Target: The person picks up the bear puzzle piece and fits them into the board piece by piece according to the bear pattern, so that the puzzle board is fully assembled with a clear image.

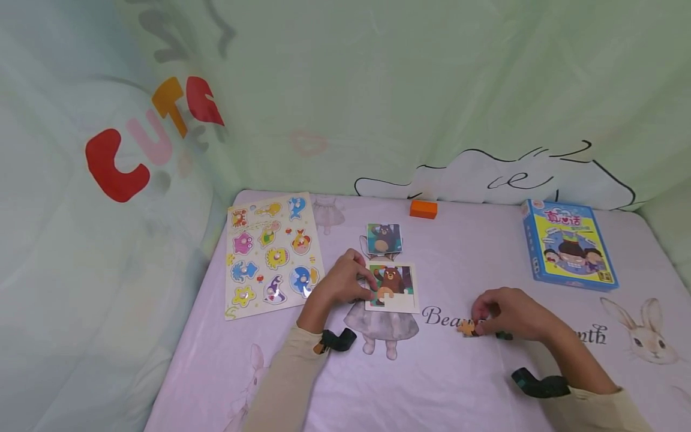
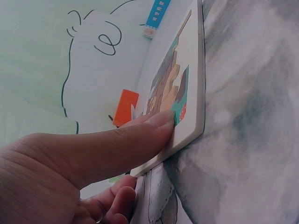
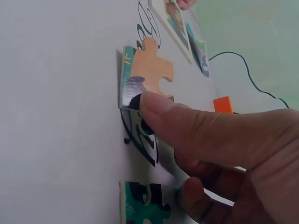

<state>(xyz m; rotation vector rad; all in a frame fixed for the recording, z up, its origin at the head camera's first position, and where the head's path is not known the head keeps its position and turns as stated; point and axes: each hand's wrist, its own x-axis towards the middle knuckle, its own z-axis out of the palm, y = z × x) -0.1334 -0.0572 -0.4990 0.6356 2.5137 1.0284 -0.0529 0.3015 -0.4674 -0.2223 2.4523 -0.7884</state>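
A square jigsaw board with a brown bear picture lies mid-table, its lower right part bare. My left hand grips its left side, the thumb on the lower left corner of the picture and the other fingers at the edge. To the right, my right hand pinches a jigsaw piece, light orange with a teal edge, close over the tablecloth. A second jigsaw piece, teal and black, lies beside that hand, partly covered by it in the head view.
Just behind the board lies a matching bear picture card. An orange block sits at the back. On the left is a sea-animal knob puzzle; at the right, a blue and yellow box. Curtain-like fabric borders the table.
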